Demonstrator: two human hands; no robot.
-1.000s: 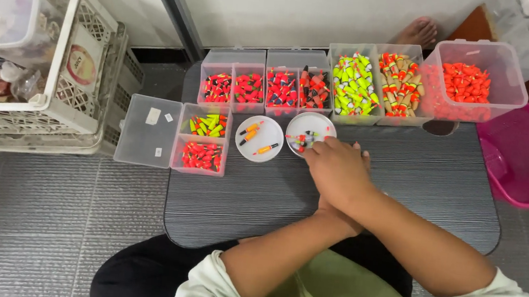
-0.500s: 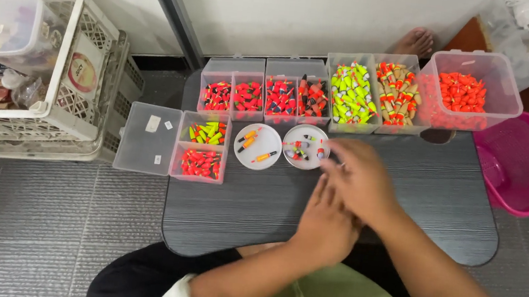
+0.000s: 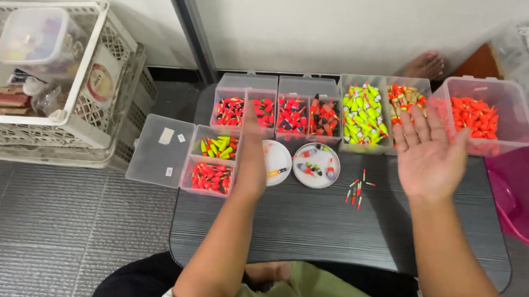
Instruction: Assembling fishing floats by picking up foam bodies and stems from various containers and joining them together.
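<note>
Small red-and-yellow floats (image 3: 357, 190) lie scattered beneath the right hand (image 3: 430, 153), its grip spread, palm up.

- The right hand (image 3: 431, 156) is held up with the palm turned upward and open, the fingers (image 3: 411, 128) spread and pointing away from the body; nothing is gripped.
- The right forearm is stretched forward from the lower right, bare to the sleeve.
- The left hand (image 3: 253, 134) is extended forward, seen edge-on, well apart from the right hand; whether it is open cannot be told.
- The left forearm is stretched straight ahead.
</note>
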